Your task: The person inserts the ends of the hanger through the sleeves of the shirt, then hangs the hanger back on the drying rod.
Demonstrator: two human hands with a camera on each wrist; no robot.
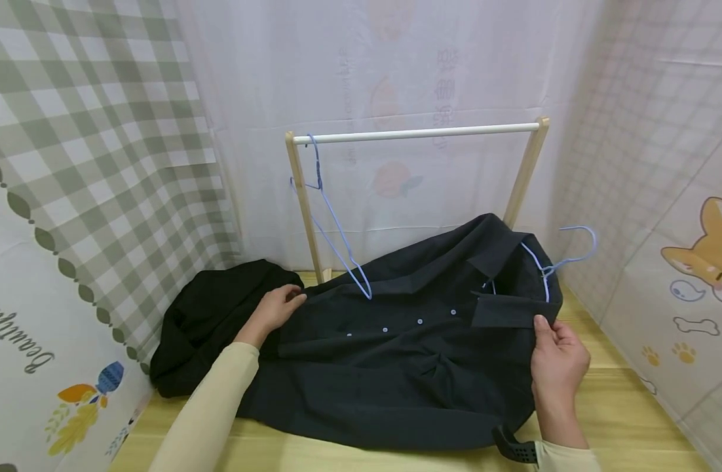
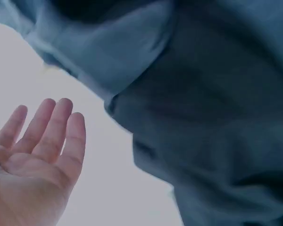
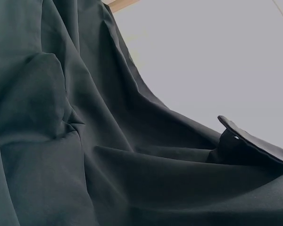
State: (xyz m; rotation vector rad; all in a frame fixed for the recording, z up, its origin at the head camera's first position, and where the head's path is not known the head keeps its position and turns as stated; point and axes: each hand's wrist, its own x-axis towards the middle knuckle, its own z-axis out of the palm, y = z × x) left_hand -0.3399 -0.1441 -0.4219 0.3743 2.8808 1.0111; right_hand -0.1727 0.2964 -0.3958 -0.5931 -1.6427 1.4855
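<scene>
A black button-up shirt (image 1: 390,383) is spread over the table, its collar toward the right. Inside its neck opening sits a light-blue hanger (image 1: 545,272), whose hook sticks out to the right. My right hand (image 1: 558,360) pinches the shirt's shoulder edge just below the collar, thumb on top. Over the shirt's left part is my left hand (image 1: 274,309); the left wrist view shows its fingers (image 2: 51,129) fairly straight, holding nothing. In the right wrist view only shirt folds (image 3: 108,179) appear; the right hand is out of that view.
Behind the shirt stands a rack (image 1: 420,135) with a white bar and wooden posts. A second blue hanger (image 1: 337,229) hangs at the bar's left end, its lower corner in front of the shirt. More black cloth (image 1: 213,314) lies bunched at the left, beside the checked curtain (image 1: 113,118).
</scene>
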